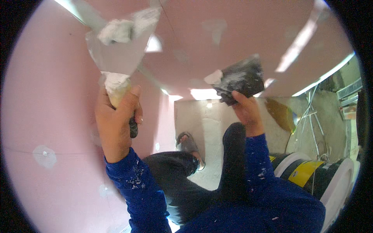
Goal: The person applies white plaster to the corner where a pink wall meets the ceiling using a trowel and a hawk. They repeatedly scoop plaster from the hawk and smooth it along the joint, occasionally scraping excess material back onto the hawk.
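Note:
My left hand point(116, 116) is wrapped round the handle of a wide putty knife point(116, 56), its blade pointing up and away. A thick lump of white joint compound point(116, 31) lies on that blade, and more is smeared at the base of the handle. In my right hand point(248, 114) is a dark, flat spreader point(243, 77), held by its near edge and slightly blurred. White smears cover its face, and a dab of compound point(213, 77) clings to its left corner. The two tools are apart, both in front of the pink wallboard point(182, 73).
Pink board point(50, 101) also runs along the left, with filled white spots point(44, 156). At the lower right stand black buckets point(328, 178) with yellow labels. Thin metal rods point(315, 128) lean behind them. My sandalled foot point(188, 143) rests on the pale floor point(208, 171).

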`<state>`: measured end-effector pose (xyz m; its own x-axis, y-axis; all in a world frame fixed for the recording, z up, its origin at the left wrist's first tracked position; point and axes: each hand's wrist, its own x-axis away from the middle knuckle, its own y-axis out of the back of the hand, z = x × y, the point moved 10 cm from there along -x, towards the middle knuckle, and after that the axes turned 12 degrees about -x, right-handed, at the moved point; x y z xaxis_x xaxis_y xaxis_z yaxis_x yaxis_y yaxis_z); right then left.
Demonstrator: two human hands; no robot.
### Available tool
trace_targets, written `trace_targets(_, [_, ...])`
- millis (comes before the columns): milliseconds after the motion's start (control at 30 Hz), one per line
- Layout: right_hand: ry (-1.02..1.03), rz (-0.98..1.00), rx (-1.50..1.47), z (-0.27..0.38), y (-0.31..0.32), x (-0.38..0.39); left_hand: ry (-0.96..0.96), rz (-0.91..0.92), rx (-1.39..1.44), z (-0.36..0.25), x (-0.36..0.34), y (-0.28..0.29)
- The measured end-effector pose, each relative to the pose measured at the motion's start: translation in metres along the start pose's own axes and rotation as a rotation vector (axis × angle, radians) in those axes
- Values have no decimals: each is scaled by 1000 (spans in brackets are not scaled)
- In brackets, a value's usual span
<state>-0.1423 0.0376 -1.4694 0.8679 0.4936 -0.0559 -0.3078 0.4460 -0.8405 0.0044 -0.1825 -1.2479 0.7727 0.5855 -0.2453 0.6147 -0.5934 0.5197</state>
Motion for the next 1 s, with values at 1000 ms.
trace_targets(1000, [-21, -920, -760, -465, 206, -35, 167, 250, 584, 34, -2, -24])
